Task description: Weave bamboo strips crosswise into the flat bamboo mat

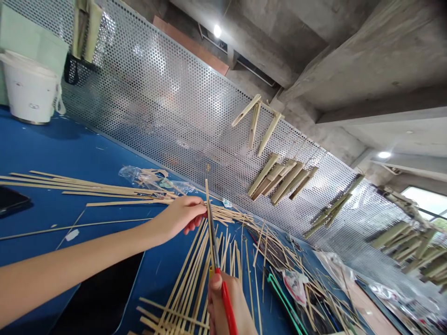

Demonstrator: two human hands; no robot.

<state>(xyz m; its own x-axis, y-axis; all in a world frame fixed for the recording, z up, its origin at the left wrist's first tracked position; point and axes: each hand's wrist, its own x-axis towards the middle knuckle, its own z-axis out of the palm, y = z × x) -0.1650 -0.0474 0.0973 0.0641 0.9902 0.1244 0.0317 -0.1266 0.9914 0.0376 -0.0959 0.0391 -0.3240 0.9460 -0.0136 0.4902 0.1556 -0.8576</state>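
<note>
My right hand (228, 304), in the lower middle, is wrapped round a red-handled tool (227, 304) with a long, narrow dark blade pointing up and away; whether it is a knife or scissors seen edge-on, I cannot tell. A thin bamboo strip (206, 190) stands up along the blade's far end. My left hand (186, 215) reaches in from the left, its thumb and fingers pinched at this strip just beside the blade. Below the hands, several pale bamboo strips (186, 274) fan out, some crossed by others near the front edge. More strips (104, 187) lie to the left.
A perforated metal panel (181, 121) runs along the back of the blue table (80, 149), hung with bamboo pieces (268, 179). A white lidded cup (30, 90), a dark phone-like object (12, 201) and a black sheet (99, 293) lie left; a green-edged tool (284, 302) lies right among loose strips.
</note>
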